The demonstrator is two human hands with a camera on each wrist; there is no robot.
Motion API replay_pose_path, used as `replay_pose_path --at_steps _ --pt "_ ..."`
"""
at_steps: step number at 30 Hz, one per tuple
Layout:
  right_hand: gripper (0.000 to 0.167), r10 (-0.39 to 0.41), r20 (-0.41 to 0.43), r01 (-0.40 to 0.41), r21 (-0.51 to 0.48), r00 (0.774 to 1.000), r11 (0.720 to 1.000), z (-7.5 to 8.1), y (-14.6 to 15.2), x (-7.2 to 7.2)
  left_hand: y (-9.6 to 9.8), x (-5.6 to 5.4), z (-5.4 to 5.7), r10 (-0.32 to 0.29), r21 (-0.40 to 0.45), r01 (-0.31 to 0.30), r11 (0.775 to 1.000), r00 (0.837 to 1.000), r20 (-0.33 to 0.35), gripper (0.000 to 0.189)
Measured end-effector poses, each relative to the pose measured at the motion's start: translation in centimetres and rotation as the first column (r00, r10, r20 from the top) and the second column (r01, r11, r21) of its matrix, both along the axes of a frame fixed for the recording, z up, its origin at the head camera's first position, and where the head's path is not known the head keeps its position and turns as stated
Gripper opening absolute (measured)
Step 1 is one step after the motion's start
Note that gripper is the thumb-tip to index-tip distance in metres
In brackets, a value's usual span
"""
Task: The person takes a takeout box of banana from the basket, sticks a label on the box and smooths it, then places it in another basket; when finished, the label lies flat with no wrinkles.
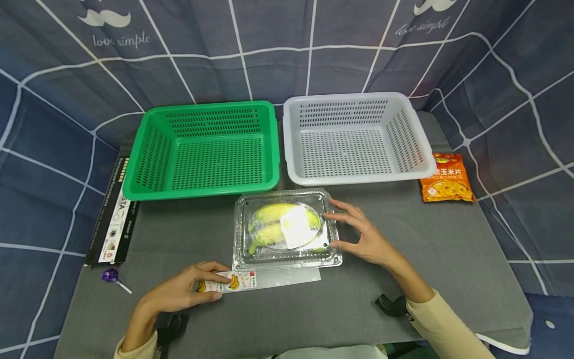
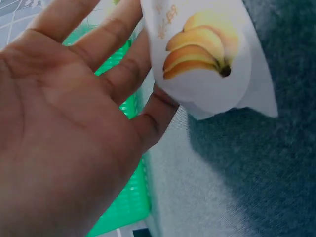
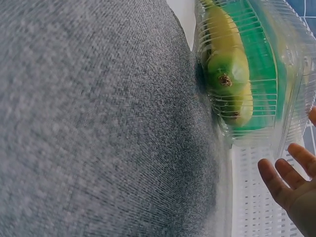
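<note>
A clear plastic clamshell box point(image 1: 242, 234) with yellow-green bananas point(image 1: 270, 234) inside lies in the middle of the table, its lid down. Light glares on a white patch on the lid. My right hand point(image 1: 365, 237) is at the box's right side, fingers spread and fingertips right at its rim; the right wrist view shows that hand point(image 3: 301, 185) with its palm in sight. In front of the box, my left hand point(image 1: 181, 289) holds the left end of a strip of banana stickers point(image 1: 242, 280). Up close, a printed banana bunch shows on the strip point(image 2: 207, 54).
Behind the box stand a green basket point(image 1: 202, 195) and a white basket point(image 1: 358, 177). An orange snack bag point(image 1: 447, 179) lies at the right. To the left are a long black-and-white box point(image 1: 114, 224) and a purple lollipop point(image 1: 109, 274).
</note>
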State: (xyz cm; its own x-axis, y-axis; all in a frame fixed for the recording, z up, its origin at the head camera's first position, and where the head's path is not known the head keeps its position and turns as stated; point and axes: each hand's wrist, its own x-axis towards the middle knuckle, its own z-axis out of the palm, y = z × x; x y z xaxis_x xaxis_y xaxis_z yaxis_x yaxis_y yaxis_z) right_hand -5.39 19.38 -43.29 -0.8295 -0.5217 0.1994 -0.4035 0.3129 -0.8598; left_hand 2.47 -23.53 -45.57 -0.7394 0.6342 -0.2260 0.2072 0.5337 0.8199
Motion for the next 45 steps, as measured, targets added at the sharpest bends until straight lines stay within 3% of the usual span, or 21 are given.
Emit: replay_pose_path --at_steps 3,6,12,16,20,25,28,30,32,38,41,45 --pt "0.059 0.007 -0.013 -0.007 0.003 1.000 1.000 0.1 0.0 -0.1 -0.3 0.0 0.3 0.053 -0.035 -0.056 0.998 0.994 -0.093 0.036" --pt "0.059 0.015 -0.043 -0.015 0.010 0.999 1.000 0.4 0.0 -0.3 -0.5 -0.6 0.7 0.121 -0.005 -0.124 0.992 0.980 -0.159 0.046" --pt "0.061 -0.007 -0.156 0.002 -0.032 0.988 0.999 1.3 0.7 -1.1 -0.5 -2.5 1.7 0.168 0.104 -0.149 0.983 0.963 -0.212 0.058" --pt "0.063 -0.090 -0.256 0.063 -0.111 0.962 0.992 2.4 2.4 -2.4 -0.2 -3.6 2.1 0.183 0.129 -0.162 0.978 0.968 -0.171 0.071" --pt "0.063 -0.238 -0.276 0.211 -0.123 0.931 0.970 2.6 5.8 -4.4 0.4 -4.9 2.0 0.170 0.130 -0.151 0.980 0.974 -0.152 0.075" --pt "0.069 -0.422 -0.272 0.432 -0.026 0.865 0.902 1.1 10.8 -7.6 1.1 -6.3 2.2 0.116 0.100 -0.103 0.990 0.984 -0.133 0.071" --pt "0.072 -0.488 -0.313 0.518 0.015 0.815 0.855 0.9 12.6 -8.9 1.8 -6.7 2.3 0.084 0.095 -0.077 0.993 0.994 -0.072 0.069" --pt "0.074 -0.511 -0.323 0.549 0.031 0.796 0.835 0.7 13.4 -9.5 2.3 -7.0 2.1 0.067 0.101 -0.064 0.993 0.998 -0.022 0.069" --pt "0.075 -0.519 -0.317 0.562 0.053 0.794 0.826 0.5 13.8 -10.1 2.7 -7.1 1.8 0.053 0.118 -0.057 0.991 0.998 0.035 0.070" --pt "0.084 -0.506 -0.284 0.567 0.206 0.814 0.797 -0.2 14.0 -11.5 3.4 -7.2 0.7 0.028 0.188 -0.060 0.980 0.985 0.173 0.076" --pt "0.091 -0.503 -0.287 0.574 0.289 0.815 0.766 -0.5 14.0 -11.9 3.4 -7.1 0.4 0.020 0.219 -0.066 0.974 0.978 0.209 0.077" --pt "0.093 -0.509 -0.256 0.569 0.311 0.822 0.762 -0.7 14.1 -12.2 3.5 -7.0 0.4 0.025 0.243 -0.080 0.967 0.975 0.221 0.077"
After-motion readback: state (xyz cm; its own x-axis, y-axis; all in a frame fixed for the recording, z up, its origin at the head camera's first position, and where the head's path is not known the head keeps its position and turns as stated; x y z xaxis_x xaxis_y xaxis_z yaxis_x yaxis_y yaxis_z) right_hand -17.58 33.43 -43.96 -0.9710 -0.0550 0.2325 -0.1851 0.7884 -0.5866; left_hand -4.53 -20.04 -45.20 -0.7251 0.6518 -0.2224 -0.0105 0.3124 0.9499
